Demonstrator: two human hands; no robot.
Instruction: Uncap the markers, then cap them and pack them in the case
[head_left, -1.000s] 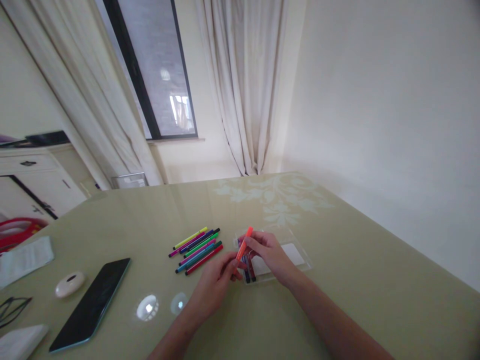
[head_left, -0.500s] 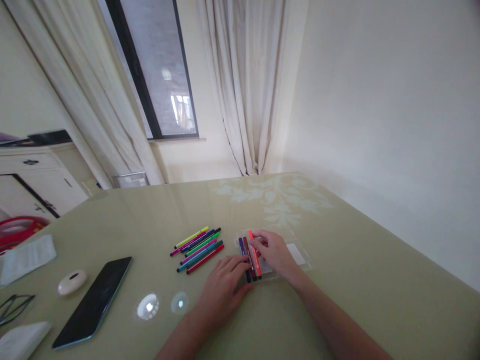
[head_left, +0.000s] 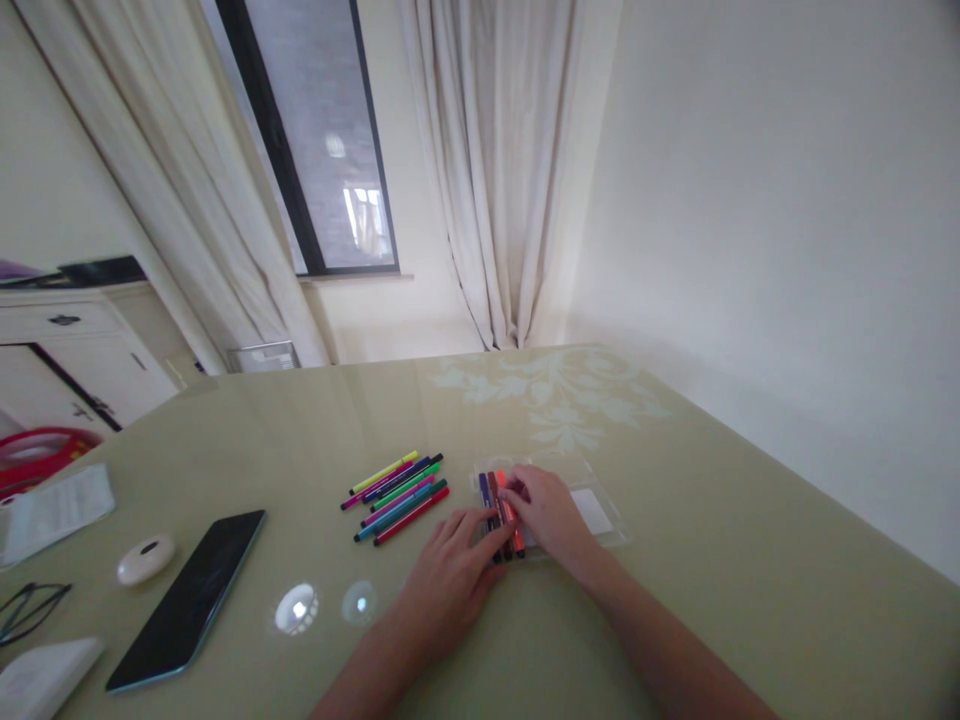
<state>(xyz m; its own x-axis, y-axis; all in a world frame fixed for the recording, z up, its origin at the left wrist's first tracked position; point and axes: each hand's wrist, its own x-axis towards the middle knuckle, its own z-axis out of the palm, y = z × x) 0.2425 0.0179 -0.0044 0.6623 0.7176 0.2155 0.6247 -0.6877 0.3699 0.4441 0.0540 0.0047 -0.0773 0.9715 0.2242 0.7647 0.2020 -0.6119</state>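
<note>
Down goes the orange pen (head_left: 509,513), third in the case (head_left: 613,512)! Left hand (head_left: 450,565) half-open atop; right hand (head_left: 551,515) curled against it, grip unclear.

case (head_left: 579,478) partly hidden by hands (head_left: 551,512), red object (head_left: 45,468) cut off left

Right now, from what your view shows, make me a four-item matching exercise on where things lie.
1. slim orange marker
2. slim yellow marker
3. slim red marker
4. small cream oval object

A. near edge of the loose group
B. left of the flat black tablet
C. far edge of the loose group
D. in the clear plastic case

Pairs: 1-D, 2-C, 3-A, 4-B
</note>
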